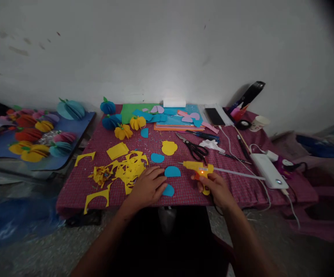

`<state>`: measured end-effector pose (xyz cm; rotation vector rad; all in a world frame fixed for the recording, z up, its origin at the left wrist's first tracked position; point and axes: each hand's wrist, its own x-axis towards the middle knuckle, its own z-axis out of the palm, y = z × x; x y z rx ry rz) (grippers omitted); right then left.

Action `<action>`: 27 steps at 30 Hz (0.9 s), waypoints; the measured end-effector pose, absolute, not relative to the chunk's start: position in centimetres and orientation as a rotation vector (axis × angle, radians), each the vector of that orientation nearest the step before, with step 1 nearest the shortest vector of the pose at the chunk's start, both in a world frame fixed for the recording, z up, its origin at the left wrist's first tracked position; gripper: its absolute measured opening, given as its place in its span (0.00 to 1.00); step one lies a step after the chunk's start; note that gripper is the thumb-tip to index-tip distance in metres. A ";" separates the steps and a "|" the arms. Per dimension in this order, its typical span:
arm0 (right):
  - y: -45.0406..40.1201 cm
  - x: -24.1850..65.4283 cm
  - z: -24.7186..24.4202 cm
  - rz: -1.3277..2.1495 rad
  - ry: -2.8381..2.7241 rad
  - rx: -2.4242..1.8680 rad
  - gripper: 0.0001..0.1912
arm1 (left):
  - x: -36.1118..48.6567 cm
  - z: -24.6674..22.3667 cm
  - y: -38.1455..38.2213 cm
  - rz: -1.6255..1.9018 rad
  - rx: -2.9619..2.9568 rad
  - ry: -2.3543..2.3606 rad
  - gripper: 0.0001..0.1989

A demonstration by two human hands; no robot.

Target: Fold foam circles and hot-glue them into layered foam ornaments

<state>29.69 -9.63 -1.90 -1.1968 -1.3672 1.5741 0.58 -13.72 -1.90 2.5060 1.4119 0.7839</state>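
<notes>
My right hand point(217, 188) grips the handle of a yellow hot glue gun point(194, 166). Its nozzle points left, a small light glows on its side, and a long glue stick point(239, 174) sticks out of its back. My left hand point(148, 185) lies palm down with fingers stretched out, its fingertips at the edge of a blue paper half-circle point(169, 190). Another blue half-circle point(172, 171) lies between my two hands, and a third blue piece point(157, 157) is farther back. Yellow paper scraps point(131, 169) lie beside my left hand.
Black-handled scissors point(194, 148) and a yellow paper stack point(169, 147) lie beyond the glue gun. A white power strip point(268, 170) with cables is at right. Yellow paper pumpkins point(123, 132) stand back left; more paper pumpkins fill a blue board point(82, 132). A phone point(214, 116) lies behind.
</notes>
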 end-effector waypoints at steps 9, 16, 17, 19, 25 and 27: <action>-9.5 27.9 1.5 1.192 -2.097 -1.311 0.13 | 0.7 -1.7 -13.7 0.730 2.483 1.414 0.11; -9.3 27.1 2.5 1.177 -2.254 -1.269 0.11 | 0.6 -1.7 -13.8 0.706 2.492 1.418 0.13; -9.3 27.0 2.6 1.186 -2.260 -1.267 0.11 | 0.6 -1.7 -13.8 0.705 2.492 1.420 0.13; -9.2 26.9 2.6 1.215 -2.265 -1.254 0.11 | 0.6 -1.7 -13.8 0.701 2.497 1.422 0.12; -9.0 26.8 2.2 1.252 -2.277 -1.252 0.12 | 0.7 -1.7 -13.8 0.708 2.524 1.421 0.12; -9.0 26.9 2.0 1.236 -2.275 -1.275 0.12 | 0.7 -1.7 -13.8 0.707 2.530 1.422 0.12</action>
